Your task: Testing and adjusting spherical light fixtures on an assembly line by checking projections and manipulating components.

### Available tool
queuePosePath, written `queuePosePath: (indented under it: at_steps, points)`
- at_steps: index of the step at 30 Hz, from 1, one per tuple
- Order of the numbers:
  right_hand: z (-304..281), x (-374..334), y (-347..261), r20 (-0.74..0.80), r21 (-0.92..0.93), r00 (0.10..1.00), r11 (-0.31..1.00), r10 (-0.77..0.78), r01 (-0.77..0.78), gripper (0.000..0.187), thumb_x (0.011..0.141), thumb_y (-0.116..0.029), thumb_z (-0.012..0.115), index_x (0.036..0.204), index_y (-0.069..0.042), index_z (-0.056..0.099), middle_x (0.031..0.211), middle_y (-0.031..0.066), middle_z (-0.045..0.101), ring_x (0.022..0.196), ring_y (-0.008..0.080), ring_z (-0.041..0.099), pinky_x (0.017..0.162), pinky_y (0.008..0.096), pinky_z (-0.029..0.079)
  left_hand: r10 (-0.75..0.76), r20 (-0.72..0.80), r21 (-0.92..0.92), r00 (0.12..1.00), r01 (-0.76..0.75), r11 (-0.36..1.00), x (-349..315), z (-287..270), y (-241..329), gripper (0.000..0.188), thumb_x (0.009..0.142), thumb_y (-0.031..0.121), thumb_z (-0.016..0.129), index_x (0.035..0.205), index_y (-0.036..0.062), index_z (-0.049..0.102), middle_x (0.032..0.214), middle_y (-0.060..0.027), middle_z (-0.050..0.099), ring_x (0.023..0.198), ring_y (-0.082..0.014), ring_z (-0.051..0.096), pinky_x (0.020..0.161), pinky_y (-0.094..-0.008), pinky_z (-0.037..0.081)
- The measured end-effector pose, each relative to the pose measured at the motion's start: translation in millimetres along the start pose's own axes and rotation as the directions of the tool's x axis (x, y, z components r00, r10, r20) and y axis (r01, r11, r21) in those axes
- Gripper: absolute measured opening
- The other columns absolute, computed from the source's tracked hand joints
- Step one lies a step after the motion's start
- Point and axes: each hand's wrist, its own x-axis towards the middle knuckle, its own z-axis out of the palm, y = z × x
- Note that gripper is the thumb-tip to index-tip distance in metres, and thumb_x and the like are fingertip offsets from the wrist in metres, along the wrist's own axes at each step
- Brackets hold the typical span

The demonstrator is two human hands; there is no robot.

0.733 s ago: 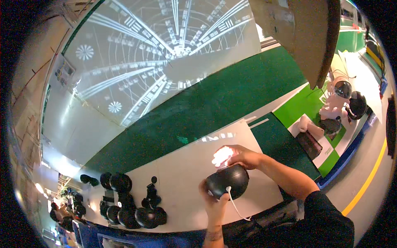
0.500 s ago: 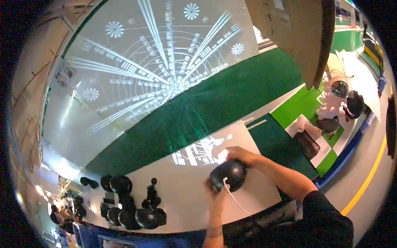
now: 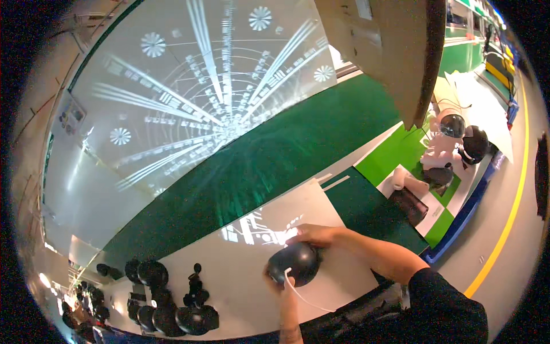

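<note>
Both hands hold a round, glossy black projector (image 3: 298,265) over the white table sheet. My left hand (image 3: 272,280) wraps its left and lower side, with the fingers partly hidden beneath it. My right hand (image 3: 314,234) grips the far right side, its fingers bent over the top edge and brightly lit. From the near face of the projector a white cable (image 3: 303,301) runs down toward the table's front edge. A fan-shaped pattern of white light (image 3: 229,123) shows on the wall panel, and bright patches fall on the table just beyond the projector.
At the left of the table stand several black round housings (image 3: 166,318) and smaller black parts (image 3: 196,292). On the right, a green and white mat (image 3: 375,160) carries a dark box (image 3: 408,205) and black domes (image 3: 452,125). A cardboard sheet (image 3: 384,51) hangs at upper right.
The whole view has shifted, with the table lying further left and lower. Both hands keep their hold on the projector, and the light patch on the table has changed shape.
</note>
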Motion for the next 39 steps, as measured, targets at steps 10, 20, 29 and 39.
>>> queuePosePath:
  at_steps: [10, 20, 29, 39]
  points:
    - [-6.4, 3.2, 2.5, 0.025, -0.113, 1.000, 0.994, -0.003, 0.006, 0.027, 0.092, -0.030, 0.067, 0.098, -0.003, 0.068, 0.090, 0.0029, 0.068, 0.079, 0.0081, 0.061, 0.071, 0.0263, 0.049, -0.053, -0.099, -0.050, 0.994, 0.048, 0.998, -0.7, 2.0, -13.8, 0.050, 0.086, 0.006, 0.058, 0.135, 0.0042, 0.044, 0.120, -0.0036, 0.053, 0.102, -0.0109, 0.053, 0.080, -0.0184, 0.044]
    - [-13.1, 3.0, 16.5, 0.072, -0.090, 0.997, 0.996, 0.023, -0.017, 0.030, 0.093, -0.031, 0.065, 0.107, -0.005, 0.065, 0.088, 0.0004, 0.067, 0.073, 0.0070, 0.060, 0.067, 0.0264, 0.049, -0.020, -0.116, 0.026, 0.993, 0.023, 0.999, -12.5, 7.0, -10.3, 0.046, 0.089, 0.011, 0.059, 0.132, 0.0055, 0.046, 0.114, -0.0016, 0.055, 0.079, -0.0039, 0.047, 0.062, -0.0180, 0.038]
    - [-23.0, -24.1, -2.0, -0.043, -0.376, 0.940, 0.877, -0.339, 0.300, 0.049, 0.093, -0.040, 0.064, 0.121, 0.000, 0.057, 0.105, 0.0103, 0.063, 0.094, 0.0194, 0.063, 0.084, 0.0341, 0.051, -0.020, -0.142, 0.080, 0.990, 0.031, 0.996, -26.0, -14.7, -36.2, 0.083, 0.076, 0.030, 0.066, 0.144, -0.0028, 0.029, 0.138, -0.0141, 0.043, 0.130, -0.0269, 0.041, 0.113, -0.0404, 0.031]
    - [0.2, -90.6, -2.4, 0.089, -0.697, 0.989, 0.701, -0.120, 0.148, 0.093, 0.072, -0.035, 0.086, 0.141, 0.003, 0.038, 0.134, 0.0188, 0.054, 0.122, 0.0278, 0.054, 0.106, 0.0418, 0.043, -0.003, 0.041, -0.038, 0.999, 0.004, 0.999, -23.5, -10.0, -24.0, 0.106, 0.066, 0.039, 0.090, 0.144, 0.0037, 0.028, 0.138, -0.0120, 0.041, 0.132, -0.0260, 0.040, 0.110, -0.0407, 0.036]
